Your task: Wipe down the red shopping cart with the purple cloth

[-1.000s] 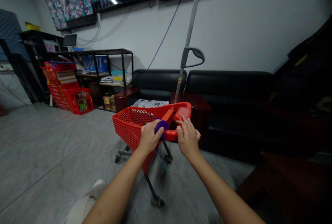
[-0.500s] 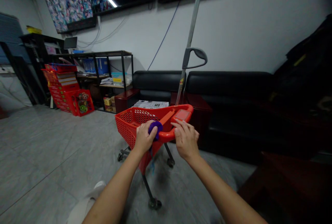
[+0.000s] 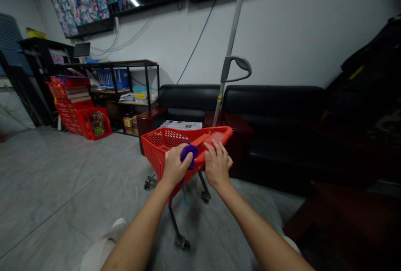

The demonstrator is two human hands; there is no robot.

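Observation:
A small red shopping cart [image 3: 153,154] with a perforated plastic basket stands before me on thin legs with casters. My left hand [image 3: 176,164] is closed around a purple piece, possibly cloth [image 3: 189,156], pressed against the cart's handle. How much of the handle lies inside that grip is hidden. Just right of it, my right hand [image 3: 216,163] rests over the handle and its flat panel [image 3: 217,138], fingers apart and slightly bent. Under the basket dangles a thin light-blue strip [image 3: 184,198].
Behind the cart are a black sofa [image 3: 191,95] with dark red armrests and a newspaper stack [image 3: 181,125]. A metal pole with a grey handle [image 3: 236,68] leans there. Left are red boxes [image 3: 72,103] and a shelf [image 3: 147,83]. A dark red table [image 3: 338,212] stands right.
My right hand has shifted left along the handle, its fingers now pointing up over the panel. The cart has turned slightly; its near caster sits a little further left. My left hand keeps its grip.

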